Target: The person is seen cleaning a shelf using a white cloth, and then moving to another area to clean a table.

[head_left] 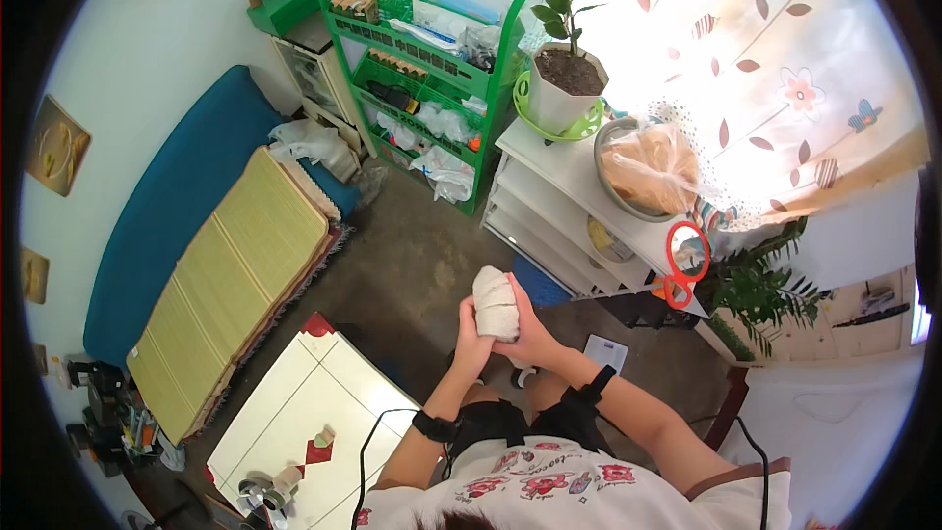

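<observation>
An off-white, thick rolled bundle (496, 302) is held up in front of me, over the floor. It looks like cloth folded over on itself, with a crease across its middle. My left hand (475, 336) wraps its lower left side. My right hand (531, 330) grips it from the right, fingers along its edge. Both hands are closed on it and nearly meet at its lower end. Part of the bundle is hidden by the fingers.
A white table (294, 402) with tape rolls stands at my left, and a sofa with a woven mat (231, 285) beyond it. Ahead are a green rack (486, 137) and a white shelf (549, 172) bearing a potted plant (567, 79), a bowl and a red-framed mirror (677, 280).
</observation>
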Demonstrator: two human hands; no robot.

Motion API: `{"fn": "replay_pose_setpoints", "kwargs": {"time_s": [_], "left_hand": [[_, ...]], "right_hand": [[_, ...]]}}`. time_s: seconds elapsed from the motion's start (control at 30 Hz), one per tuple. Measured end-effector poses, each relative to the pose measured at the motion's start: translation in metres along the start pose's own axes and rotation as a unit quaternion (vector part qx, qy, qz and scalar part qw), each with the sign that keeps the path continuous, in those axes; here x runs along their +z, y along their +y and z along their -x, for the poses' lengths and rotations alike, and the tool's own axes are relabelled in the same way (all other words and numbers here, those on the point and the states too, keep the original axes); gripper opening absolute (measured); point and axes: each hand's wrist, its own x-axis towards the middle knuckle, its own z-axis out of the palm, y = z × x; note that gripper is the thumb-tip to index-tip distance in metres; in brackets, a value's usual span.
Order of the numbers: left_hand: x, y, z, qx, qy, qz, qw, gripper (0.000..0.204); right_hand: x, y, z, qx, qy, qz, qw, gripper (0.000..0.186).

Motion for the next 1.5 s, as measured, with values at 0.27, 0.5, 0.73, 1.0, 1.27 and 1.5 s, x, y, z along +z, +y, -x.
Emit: {"fn": "replay_pose_setpoints", "kwargs": {"time_s": [0.27,0.5,0.73,1.0,1.27,1.5], "left_hand": [[-0.031,-0.106,-0.023,-0.087,-0.093,-0.003,0.992,0.064],[-0.103,-0.248,-0.122,-0.032,0.018,-0.164,0.986,0.056],[-0.146,-0.332,-0.225,0.071,0.068,-0.174,0.98,0.047],[-0.174,-0.406,-0.29,0.131,0.008,-0.165,0.978,0.044],[-0.203,-0.401,-0.265,0.106,0.059,-0.145,0.982,0.038],[-0.226,-0.408,-0.263,0.113,0.057,-0.125,0.984,0.037]], "right_hand": [[0.002,0.131,0.013,0.122,0.045,-0.156,0.979,0.092],[-0.048,0.33,-0.004,0.146,0.163,0.162,0.962,0.062],[-0.119,0.452,-0.006,0.101,0.312,0.426,0.843,0.064],[-0.117,0.514,-0.016,0.038,0.33,0.6,0.728,0.059],[-0.129,0.516,-0.006,0.072,0.312,0.619,0.717,0.057],[-0.173,0.564,-0.053,0.124,0.4,0.596,0.685,0.057]]}}
